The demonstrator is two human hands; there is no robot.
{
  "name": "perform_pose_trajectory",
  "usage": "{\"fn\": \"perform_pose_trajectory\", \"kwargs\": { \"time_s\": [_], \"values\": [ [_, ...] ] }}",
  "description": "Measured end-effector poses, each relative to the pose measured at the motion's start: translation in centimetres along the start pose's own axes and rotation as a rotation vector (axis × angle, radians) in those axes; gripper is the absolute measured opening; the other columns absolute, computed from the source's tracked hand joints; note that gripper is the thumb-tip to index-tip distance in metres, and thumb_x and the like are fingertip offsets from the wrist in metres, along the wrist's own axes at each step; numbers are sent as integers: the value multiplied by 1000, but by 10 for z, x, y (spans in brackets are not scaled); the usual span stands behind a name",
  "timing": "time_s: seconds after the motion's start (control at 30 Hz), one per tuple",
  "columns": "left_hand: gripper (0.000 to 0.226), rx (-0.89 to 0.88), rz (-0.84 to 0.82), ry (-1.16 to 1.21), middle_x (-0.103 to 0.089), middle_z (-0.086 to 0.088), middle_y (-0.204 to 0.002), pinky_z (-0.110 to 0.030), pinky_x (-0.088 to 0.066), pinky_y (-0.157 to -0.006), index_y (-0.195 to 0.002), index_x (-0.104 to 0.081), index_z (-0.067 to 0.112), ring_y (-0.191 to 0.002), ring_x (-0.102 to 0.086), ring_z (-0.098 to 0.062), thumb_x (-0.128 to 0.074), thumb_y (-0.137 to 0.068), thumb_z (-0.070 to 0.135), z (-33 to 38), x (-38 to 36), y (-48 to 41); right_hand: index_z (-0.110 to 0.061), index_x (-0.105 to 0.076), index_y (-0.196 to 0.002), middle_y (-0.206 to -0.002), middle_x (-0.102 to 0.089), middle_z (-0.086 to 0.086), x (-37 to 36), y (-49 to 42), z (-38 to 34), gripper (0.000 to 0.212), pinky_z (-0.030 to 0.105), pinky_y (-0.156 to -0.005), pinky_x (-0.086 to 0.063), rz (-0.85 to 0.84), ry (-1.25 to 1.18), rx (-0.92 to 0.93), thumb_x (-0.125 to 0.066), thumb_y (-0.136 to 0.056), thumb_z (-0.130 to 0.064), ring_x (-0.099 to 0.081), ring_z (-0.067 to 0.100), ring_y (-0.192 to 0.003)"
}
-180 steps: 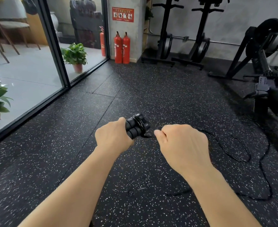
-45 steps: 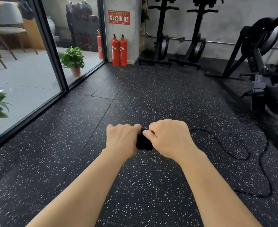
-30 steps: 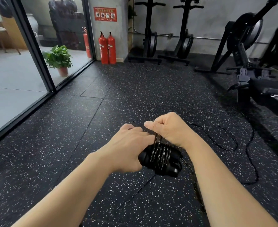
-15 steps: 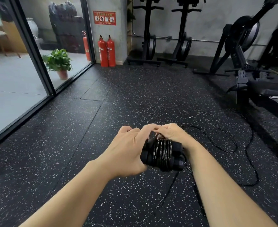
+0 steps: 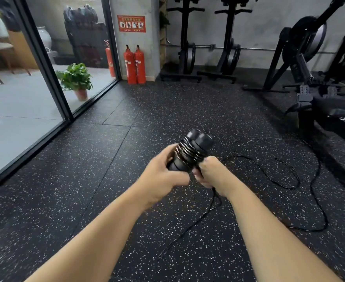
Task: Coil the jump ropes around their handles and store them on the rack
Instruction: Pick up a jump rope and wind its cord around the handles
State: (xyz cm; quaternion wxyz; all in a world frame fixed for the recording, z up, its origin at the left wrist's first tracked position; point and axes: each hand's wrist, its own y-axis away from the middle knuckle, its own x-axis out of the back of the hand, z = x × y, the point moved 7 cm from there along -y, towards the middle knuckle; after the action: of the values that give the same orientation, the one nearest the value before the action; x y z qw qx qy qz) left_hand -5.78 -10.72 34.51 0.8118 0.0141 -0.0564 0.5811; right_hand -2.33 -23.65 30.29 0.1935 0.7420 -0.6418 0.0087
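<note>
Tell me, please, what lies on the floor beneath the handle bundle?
Under the handle bundle a loose rope tail trails down onto the speckled floor. Another rope loops beside it to the right. The hands and forearms cover part of the floor.

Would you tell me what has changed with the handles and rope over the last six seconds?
More coils now wrap the paired handles, which have swung to point up and away. The left hand still holds them; the right hand still grips the rope. A second rope stays on the floor.
</note>
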Motion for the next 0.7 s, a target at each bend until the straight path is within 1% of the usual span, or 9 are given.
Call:
{"fn": "perform_pose_trajectory", "kwargs": {
  "time_s": [0.07,0.13,0.17,0.23,0.33,0.4,0.53,0.63,0.7],
  "values": [
    [44,62,123,25,-58,7,-69,-18,-38,-52,-95,-62,22,-57,-47,-6,-67,-54,6,-2,18,-2,-18,-41,-64,-51,-44,-8,10,-2,4,38,16,-43,-28,19,3,27,-45,-99,-31,-36,2,-39],
    [34,109,218,35,-55,7,-63,-20,-34,-50,-85,-61,20,-56,-44,-8,-71,-59,3,-6,33,-4,-17,-49,-61,-48,-46,-7,20,-4,11,47,22,-48,-33,97,48,56,-48,-96,-47,-39,8,-42],
    [30,135,261,39,-54,6,-62,-21,-33,-50,-83,-60,20,-57,-43,-9,-72,-64,-1,-9,39,-5,-16,-53,-62,-50,-46,-4,20,-1,10,47,25,-50,-33,84,90,92,-49,-95,-50,-39,10,-45],
    [26,193,336,59,-54,1,-64,-25,-32,-53,-80,-59,19,-62,-44,-15,-68,-72,-4,-16,51,-7,-12,-61,-73,-55,-45,-1,16,0,5,40,25,-50,-31,25,119,164,-52,-96,-44,-35,11,-48],
    [22,241,395,80,-54,-4,-67,-24,-32,-51,-80,-59,17,-62,-44,-17,-67,-74,-3,-23,61,-8,-12,-66,-79,-57,-44,-2,12,-2,3,34,25,-49,-29,0,207,211,-50,-99,-35,-33,10,-48],
    [21,265,433,93,-55,-3,-66,-23,-34,-49,-80,-60,17,-59,-46,-16,-67,-74,-1,-27,68,-8,-17,-64,-73,-57,-46,-4,10,-4,3,41,26,-51,-32,31,367,224,-45,-100,-42,-36,9,-47],
    [15,348,556,256,-56,-3,-62,-19,-34,-42,-78,-57,13,-50,-47,-12,-65,-75,0,-38,90,-6,-19,-53,-65,-47,-45,-11,7,-5,0,52,32,-57,-34,96,593,255,-37,-96,-58,-41,9,-49],
    [14,397,607,333,-55,-3,-61,-19,-35,-43,-76,-55,13,-49,-46,-12,-64,-77,2,-44,99,-2,-19,-39,-62,-58,-47,-8,0,-5,-1,59,33,-59,-35,118,831,255,-29,-90,-71,-44,14,-55],
    [14,425,625,440,-54,-2,-59,-21,-36,-46,-74,-54,13,-49,-46,-13,-63,-78,3,-46,101,1,-19,-38,-63,-62,-50,-6,1,-5,5,65,33,-63,-40,134,926,215,-21,-86,-76,-47,16,-59]
  ]
}}
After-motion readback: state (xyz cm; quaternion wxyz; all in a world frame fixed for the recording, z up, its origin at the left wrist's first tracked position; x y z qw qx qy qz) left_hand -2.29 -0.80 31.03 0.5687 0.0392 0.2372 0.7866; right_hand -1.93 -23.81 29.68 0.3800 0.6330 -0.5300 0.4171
